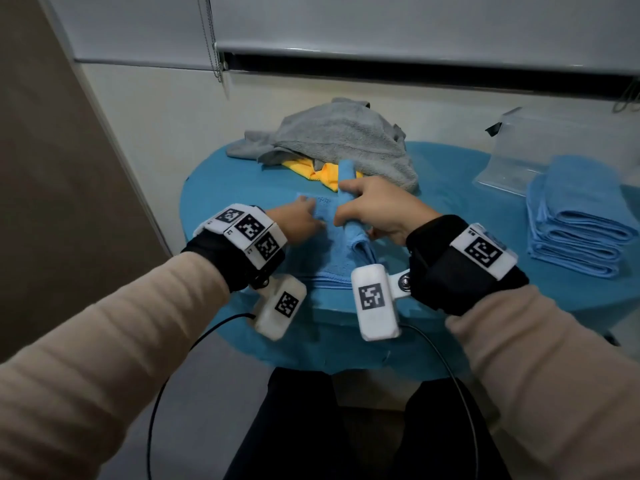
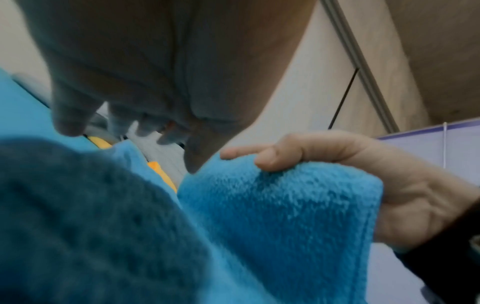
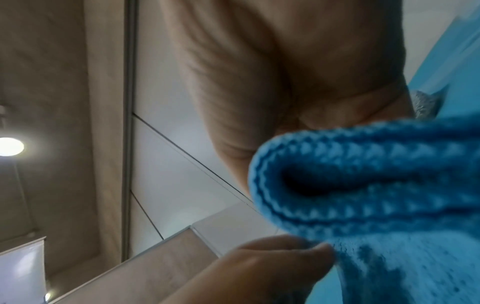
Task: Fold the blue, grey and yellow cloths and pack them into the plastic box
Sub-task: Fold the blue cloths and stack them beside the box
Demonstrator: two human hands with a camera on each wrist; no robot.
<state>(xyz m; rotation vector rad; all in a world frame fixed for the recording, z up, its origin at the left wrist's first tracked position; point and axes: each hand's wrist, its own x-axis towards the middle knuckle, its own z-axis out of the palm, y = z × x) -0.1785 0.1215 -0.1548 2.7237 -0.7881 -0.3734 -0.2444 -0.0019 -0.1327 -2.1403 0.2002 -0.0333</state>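
Blue cloth (image 1: 341, 252), partly folded with a raised lengthwise ridge, at the counter's near edge. Grey cloth (image 1: 343, 140), crumpled, at the far edge, overlapping the yellow cloth (image 1: 325, 173). Clear plastic box (image 1: 519, 150), far right; folded blue cloths (image 1: 581, 209) stacked beside it.

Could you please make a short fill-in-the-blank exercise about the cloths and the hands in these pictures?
1. The right hand grips a raised fold of the ____ cloth.
2. The yellow cloth lies partly under the ____ cloth.
3. The left hand presses flat on the cloth, its fingers ____.
4. The stack of folded cloths lies beside the plastic ____.

Missing words: blue; grey; straight; box
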